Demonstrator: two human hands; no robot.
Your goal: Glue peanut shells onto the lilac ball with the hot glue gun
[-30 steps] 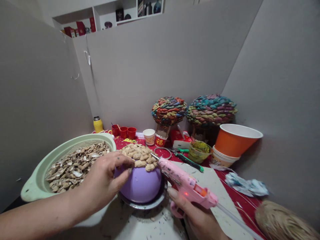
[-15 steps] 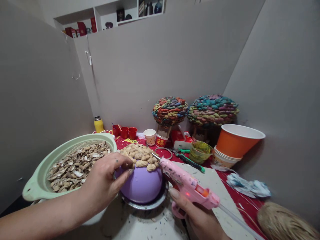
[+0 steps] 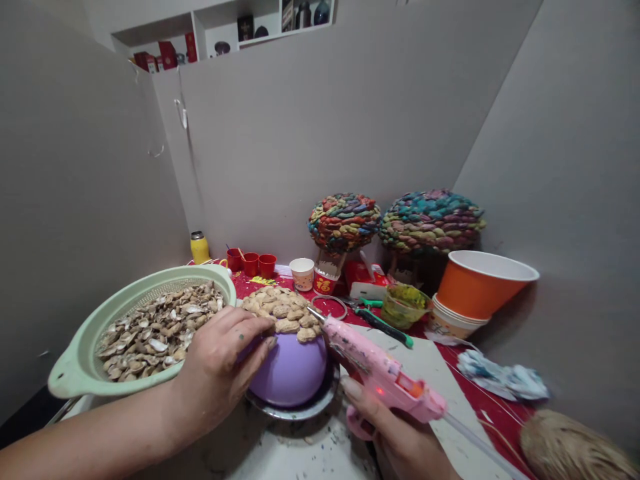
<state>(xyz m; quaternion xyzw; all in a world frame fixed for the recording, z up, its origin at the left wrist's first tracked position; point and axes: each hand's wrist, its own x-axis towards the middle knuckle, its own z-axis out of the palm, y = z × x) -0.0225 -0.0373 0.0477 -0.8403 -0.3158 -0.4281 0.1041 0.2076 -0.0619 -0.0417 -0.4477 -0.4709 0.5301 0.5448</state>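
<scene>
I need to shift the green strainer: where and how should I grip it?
Pinch the wide tab at the left end of the strainer, coming from the left. It juts out past the rim, away from the left arm along the near side. Shells fill the bowl, so keeping it level seems wise.

The dome (image 3: 290,373) looks like smooth, softly glossy plastic; the peanuts (image 3: 283,310) on it are matt and rough.

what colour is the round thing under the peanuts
The balloon-like dome under the peanuts is plain purple, clearest in the head view.
</scene>
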